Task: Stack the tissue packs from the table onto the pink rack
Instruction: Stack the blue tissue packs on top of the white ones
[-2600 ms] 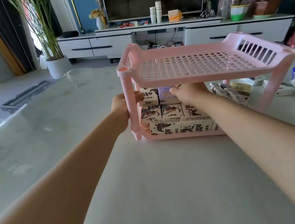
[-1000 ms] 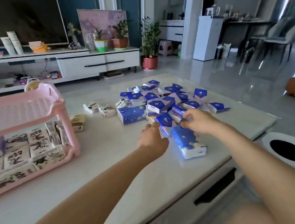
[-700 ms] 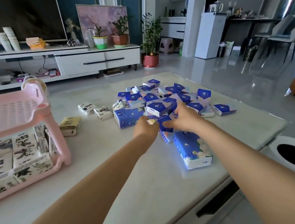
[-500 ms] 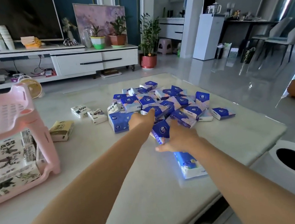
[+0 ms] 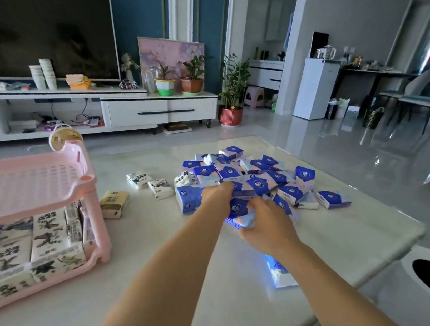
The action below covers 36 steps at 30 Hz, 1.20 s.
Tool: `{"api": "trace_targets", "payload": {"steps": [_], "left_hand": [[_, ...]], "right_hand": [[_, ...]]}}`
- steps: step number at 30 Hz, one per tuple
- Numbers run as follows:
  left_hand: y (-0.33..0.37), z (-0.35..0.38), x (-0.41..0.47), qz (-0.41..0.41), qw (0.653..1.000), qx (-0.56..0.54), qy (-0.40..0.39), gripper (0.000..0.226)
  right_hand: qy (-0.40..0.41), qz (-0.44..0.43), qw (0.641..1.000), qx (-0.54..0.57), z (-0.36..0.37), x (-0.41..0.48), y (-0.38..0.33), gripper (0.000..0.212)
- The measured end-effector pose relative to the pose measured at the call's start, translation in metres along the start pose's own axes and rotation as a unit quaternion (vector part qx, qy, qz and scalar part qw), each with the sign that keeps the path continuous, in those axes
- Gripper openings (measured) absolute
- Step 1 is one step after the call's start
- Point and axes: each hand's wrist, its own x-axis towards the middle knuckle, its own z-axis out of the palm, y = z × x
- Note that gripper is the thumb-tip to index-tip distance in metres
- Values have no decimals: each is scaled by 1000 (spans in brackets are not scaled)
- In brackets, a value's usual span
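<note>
Fingers on the right hand are pinching a blue pack right of the rack; left hand is in the pile, grip's hidden tbh.

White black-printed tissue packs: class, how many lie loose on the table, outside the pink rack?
3: first pack farthest left, second pack just right of it, third pack against the blue pile; more may hide under that pile.

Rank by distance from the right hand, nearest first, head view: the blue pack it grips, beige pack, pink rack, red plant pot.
1. blue pack: held by the right hand, at the pile's near edge.
2. beige pack: left, on the table.
3. pink rack: just past it, far left.
4. red plant pot: on the floor beyond the table.
</note>
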Motion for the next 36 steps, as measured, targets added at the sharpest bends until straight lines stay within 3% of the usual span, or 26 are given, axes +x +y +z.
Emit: {"api": "trace_targets", "payload": {"steps": [2,5,7,10,12,15,22,26,29,36], "left_hand": [[-1,-15,-6,22,999,-19,29,21],[-7,-58,-29,74,995,16,71,12],[-19,-97,-52,98,988,69,95,25],[-39,-152,-93,87,984,121,100,23],[-45,-183,-120,57,987,122,86,8],[-42,-230,-156,42,994,68,76,13],[-32,-340,-196,10,976,-122,181,18],[-25,-371,-208,-16,978,-168,120,14],[-18,-378,-203,-10,980,-184,75,10],[-11,-373,-182,-17,983,-176,50,15]], "right_hand": [[-20,8,999,43,-3,0,-1,41],[-115,7,991,71,-11,-5,-12,40],[-204,-10,978,42,-19,-12,-26,43],[-303,-50,952,8,-25,-22,-55,29],[-315,-87,945,-7,-26,-30,-81,21],[-285,-133,949,14,-24,-42,-120,27],[-297,-196,911,210,16,-93,-216,23],[-176,-150,918,323,60,-108,-252,14],[-84,-110,911,388,88,-110,-273,19],[15,-98,929,356,125,-76,-299,37]]}}
